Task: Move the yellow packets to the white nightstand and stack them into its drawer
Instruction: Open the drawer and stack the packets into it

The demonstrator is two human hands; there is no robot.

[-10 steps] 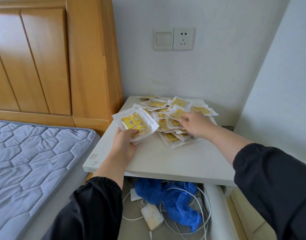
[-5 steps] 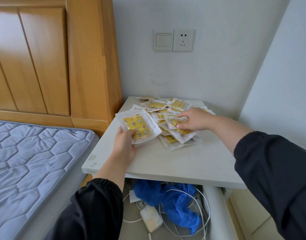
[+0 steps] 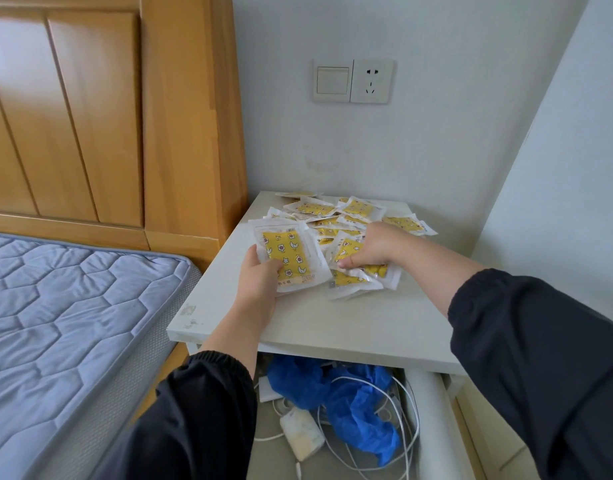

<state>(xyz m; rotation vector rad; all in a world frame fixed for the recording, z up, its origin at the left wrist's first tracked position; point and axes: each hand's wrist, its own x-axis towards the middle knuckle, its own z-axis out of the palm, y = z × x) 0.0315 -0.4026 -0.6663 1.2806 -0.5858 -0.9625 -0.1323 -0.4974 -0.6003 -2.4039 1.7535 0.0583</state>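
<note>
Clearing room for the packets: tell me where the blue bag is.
Head view, low centre: the blue bag lies in the open drawer below the nightstand top, among white cables.

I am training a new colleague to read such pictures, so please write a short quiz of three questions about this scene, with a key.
1. True or false: the left hand holds a stack of yellow packets over the white nightstand.
2. What lies in the open drawer? A) a blue plastic bag and white cables; B) folded towels; C) nothing but yellow packets.
3. Which hand grips a packet in the loose pile?
Key: 1 true; 2 A; 3 the right hand.
</note>
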